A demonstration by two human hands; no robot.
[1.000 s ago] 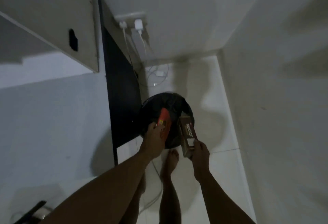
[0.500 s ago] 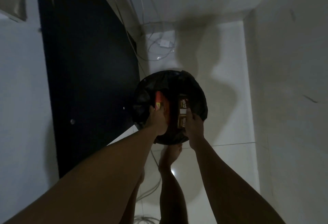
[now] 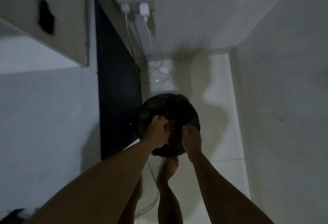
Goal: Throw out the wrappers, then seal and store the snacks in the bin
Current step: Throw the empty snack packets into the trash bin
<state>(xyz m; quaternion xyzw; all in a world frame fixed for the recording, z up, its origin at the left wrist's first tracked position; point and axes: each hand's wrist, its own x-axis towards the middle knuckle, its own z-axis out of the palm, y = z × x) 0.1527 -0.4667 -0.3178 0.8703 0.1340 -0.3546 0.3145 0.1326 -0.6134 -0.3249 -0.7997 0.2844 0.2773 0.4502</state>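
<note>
I see black-lined trash bin, mouth up | left hand fingers grip reddish wrapper, its axis lost in dark | right hand fingers: cannot tell

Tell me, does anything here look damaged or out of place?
Yes. The pale panel at upper left has a ragged dark hole, which looks like damage. Also, a white adapter with its tangled cable lies loose on the floor behind the trash bin.
</note>
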